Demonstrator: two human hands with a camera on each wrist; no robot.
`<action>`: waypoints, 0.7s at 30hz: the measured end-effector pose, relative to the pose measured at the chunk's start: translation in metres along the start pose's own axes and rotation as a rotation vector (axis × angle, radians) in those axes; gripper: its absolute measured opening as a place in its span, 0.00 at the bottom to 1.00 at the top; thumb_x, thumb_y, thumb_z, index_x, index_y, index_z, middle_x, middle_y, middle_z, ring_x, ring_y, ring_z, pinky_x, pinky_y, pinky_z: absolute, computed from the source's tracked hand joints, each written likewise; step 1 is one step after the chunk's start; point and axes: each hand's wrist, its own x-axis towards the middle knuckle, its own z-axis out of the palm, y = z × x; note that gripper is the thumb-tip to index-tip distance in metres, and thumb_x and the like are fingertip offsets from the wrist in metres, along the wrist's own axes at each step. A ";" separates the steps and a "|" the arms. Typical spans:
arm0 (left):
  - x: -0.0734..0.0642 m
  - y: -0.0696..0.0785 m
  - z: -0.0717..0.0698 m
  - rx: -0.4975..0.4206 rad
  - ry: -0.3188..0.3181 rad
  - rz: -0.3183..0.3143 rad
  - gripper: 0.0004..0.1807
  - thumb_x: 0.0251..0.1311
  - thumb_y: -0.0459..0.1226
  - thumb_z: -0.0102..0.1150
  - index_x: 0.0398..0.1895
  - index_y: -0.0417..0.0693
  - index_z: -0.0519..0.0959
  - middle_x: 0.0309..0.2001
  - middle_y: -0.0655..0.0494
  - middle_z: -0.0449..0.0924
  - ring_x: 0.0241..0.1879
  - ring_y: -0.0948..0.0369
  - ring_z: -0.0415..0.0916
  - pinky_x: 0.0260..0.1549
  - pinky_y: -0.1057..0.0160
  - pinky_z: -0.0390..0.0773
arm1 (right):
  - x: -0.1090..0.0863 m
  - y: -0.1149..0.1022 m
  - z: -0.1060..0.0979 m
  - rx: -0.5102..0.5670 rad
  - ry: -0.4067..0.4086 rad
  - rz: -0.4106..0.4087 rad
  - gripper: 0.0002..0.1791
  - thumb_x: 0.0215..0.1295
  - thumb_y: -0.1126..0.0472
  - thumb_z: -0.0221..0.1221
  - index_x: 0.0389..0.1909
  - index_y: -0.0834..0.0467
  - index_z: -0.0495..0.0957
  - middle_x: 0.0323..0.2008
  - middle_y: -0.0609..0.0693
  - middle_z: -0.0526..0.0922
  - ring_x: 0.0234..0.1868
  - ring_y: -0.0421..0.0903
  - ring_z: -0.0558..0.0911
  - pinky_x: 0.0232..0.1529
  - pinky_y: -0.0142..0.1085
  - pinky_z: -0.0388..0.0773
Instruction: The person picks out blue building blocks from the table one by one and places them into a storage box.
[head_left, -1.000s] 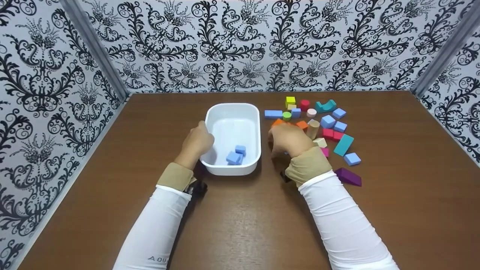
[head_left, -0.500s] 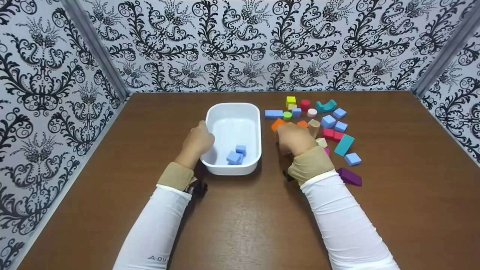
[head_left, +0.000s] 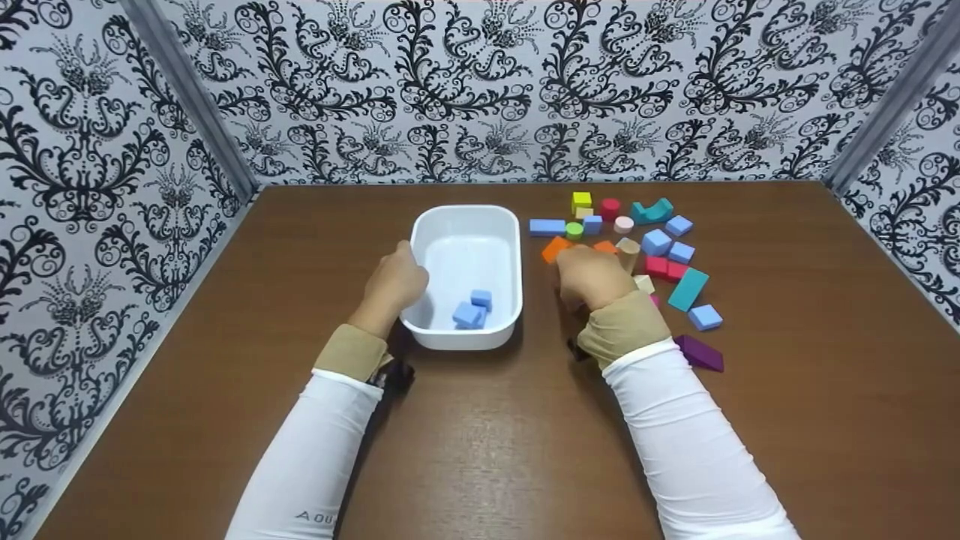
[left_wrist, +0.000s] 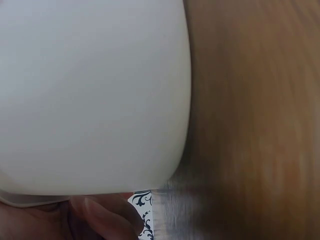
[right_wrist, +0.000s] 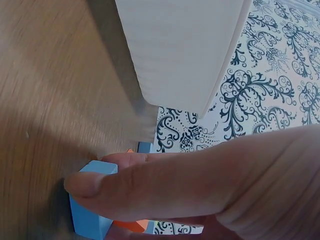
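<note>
My left hand point(head_left: 396, 279) grips the left rim of a white plastic tub point(head_left: 463, 342), its fingertips showing below the tub wall in the left wrist view. Several light blue blocks point(head_left: 469, 315) lie inside the tub near its front end. To the right of the tub, my right hand point(head_left: 594, 279) reaches down among loose coloured blocks. Between its thumb and fingers it pinches a blue block point(right_wrist: 90, 220), close over the wooden table in the right wrist view. That block is hidden under the hand in the head view.
Around the right hand lie orange blocks point(head_left: 556, 249), a tan cylinder point(head_left: 628, 255), red blocks point(head_left: 666, 269), a teal block point(head_left: 688, 290), a blue block point(head_left: 705, 317) and a purple wedge point(head_left: 700, 353). Farther back are a long blue block point(head_left: 547, 227) and a teal arch point(head_left: 652, 212). Patterned walls stand behind.
My right hand has shifted slightly right, uncovering more of the orange block beside it. The left hand and tub have stayed in place.
</note>
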 end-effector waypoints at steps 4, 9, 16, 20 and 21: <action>0.000 0.001 0.001 0.002 0.004 -0.006 0.35 0.73 0.36 0.41 0.82 0.35 0.56 0.69 0.31 0.74 0.64 0.39 0.78 0.59 0.41 0.80 | 0.000 0.001 -0.001 -0.008 -0.011 0.008 0.17 0.55 0.69 0.70 0.47 0.67 0.85 0.46 0.62 0.82 0.42 0.60 0.80 0.44 0.51 0.83; -0.001 0.002 0.000 0.002 0.008 -0.008 0.35 0.73 0.36 0.41 0.82 0.35 0.55 0.70 0.30 0.73 0.66 0.39 0.76 0.61 0.41 0.78 | -0.002 0.001 -0.003 -0.012 -0.025 0.004 0.15 0.56 0.68 0.67 0.46 0.66 0.86 0.44 0.62 0.82 0.41 0.60 0.80 0.38 0.47 0.81; 0.000 0.003 0.000 -0.004 0.001 -0.019 0.36 0.74 0.36 0.41 0.83 0.35 0.54 0.71 0.31 0.72 0.68 0.39 0.75 0.62 0.41 0.77 | -0.004 0.000 -0.004 -0.003 -0.006 -0.025 0.11 0.56 0.70 0.64 0.42 0.65 0.86 0.42 0.62 0.83 0.37 0.59 0.81 0.30 0.43 0.79; -0.001 0.003 0.000 -0.013 -0.007 -0.019 0.36 0.74 0.36 0.41 0.83 0.35 0.53 0.72 0.31 0.71 0.68 0.39 0.75 0.62 0.40 0.77 | -0.004 0.000 -0.005 0.006 0.016 -0.043 0.11 0.55 0.70 0.64 0.41 0.64 0.86 0.44 0.61 0.83 0.37 0.58 0.81 0.32 0.44 0.79; -0.002 0.003 -0.001 -0.020 -0.009 -0.017 0.36 0.75 0.36 0.41 0.83 0.35 0.53 0.72 0.31 0.71 0.68 0.39 0.75 0.62 0.40 0.77 | -0.004 -0.001 -0.005 0.009 0.024 -0.046 0.11 0.55 0.70 0.64 0.40 0.63 0.86 0.44 0.61 0.84 0.38 0.58 0.81 0.32 0.44 0.79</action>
